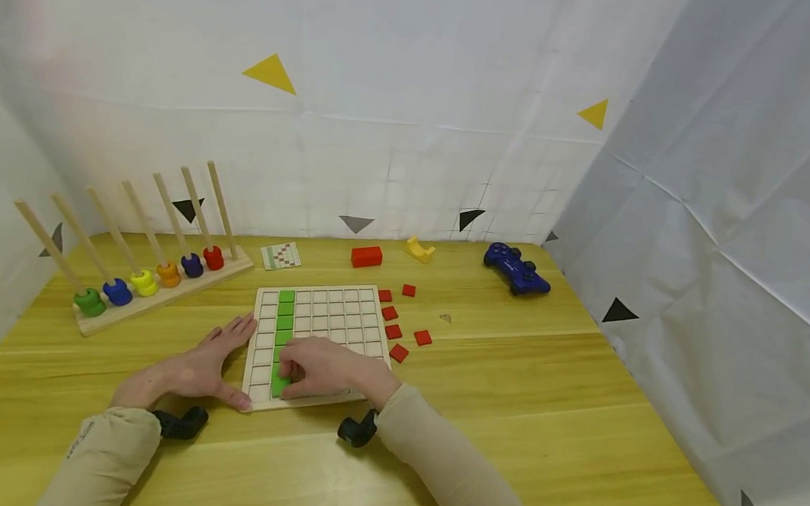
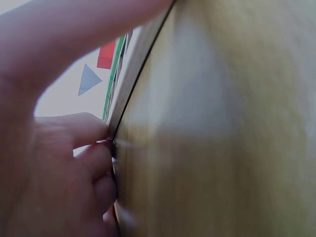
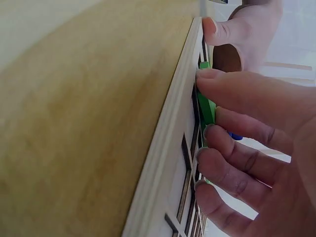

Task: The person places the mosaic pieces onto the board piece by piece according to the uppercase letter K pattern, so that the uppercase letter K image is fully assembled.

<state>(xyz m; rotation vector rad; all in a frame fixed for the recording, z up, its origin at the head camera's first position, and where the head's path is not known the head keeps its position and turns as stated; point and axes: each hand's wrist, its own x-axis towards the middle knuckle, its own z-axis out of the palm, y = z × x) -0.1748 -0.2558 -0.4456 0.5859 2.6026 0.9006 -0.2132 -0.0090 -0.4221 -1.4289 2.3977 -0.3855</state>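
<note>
1. Green tiles (image 1: 286,309) filled the second column from the left edge of a gridded wooden board (image 1: 354,309), running from its far edge towards its near one; the board lay flat on the tabletop (image 1: 506,417).
2. Only the head view gave the whole layout: red tiles (image 1: 390,313) scattered just beyond the board's right edge, and a red block (image 1: 366,256) and blue controller (image 1: 517,270) near the tabletop's far edge.
3. From the right wrist, the grip showed more closely: the right hand (image 1: 323,365) pinched a green tile between thumb and finger by the board's near edge. Whether that tile sat flat, I could not tell.
4. The left wrist view caught the board's side edge-on. The left hand (image 1: 203,364) held nothing, fingers extended along the board's left edge, thumb at its near left corner.
5. Each green tile looked bright, plain and flat.
</note>
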